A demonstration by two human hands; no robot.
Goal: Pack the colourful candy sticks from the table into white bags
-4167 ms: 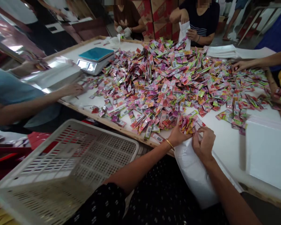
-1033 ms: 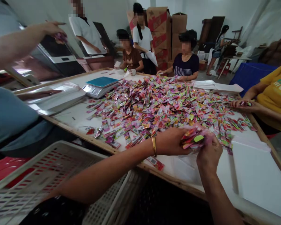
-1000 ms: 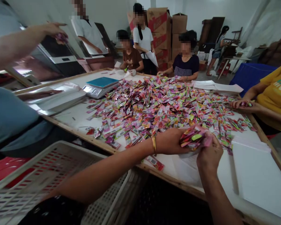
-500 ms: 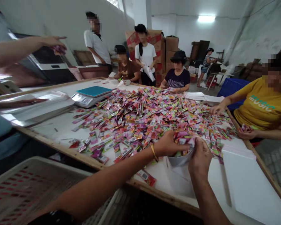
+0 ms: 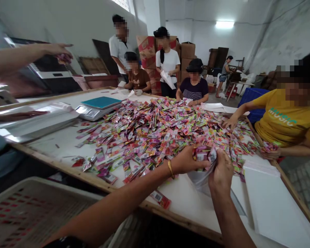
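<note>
At the near edge of the table (image 5: 178,203), my left hand (image 5: 188,161) grips some sachets (image 5: 202,157) at the mouth of the white bag (image 5: 199,181), while my right hand (image 5: 221,170) pinches its rim; these seem only partly inside, and a big heap (image 5: 155,127) beyond lies loose.

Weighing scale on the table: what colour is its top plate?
Teal blue; the scale's top plate shows best in the head view.

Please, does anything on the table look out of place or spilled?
Only slightly: one red sachet lies near the front edge of the table, on the near side of the left forearm, while the pile is beyond it. It looks like a stray. Damage to single sachets is too small to judge.
</note>
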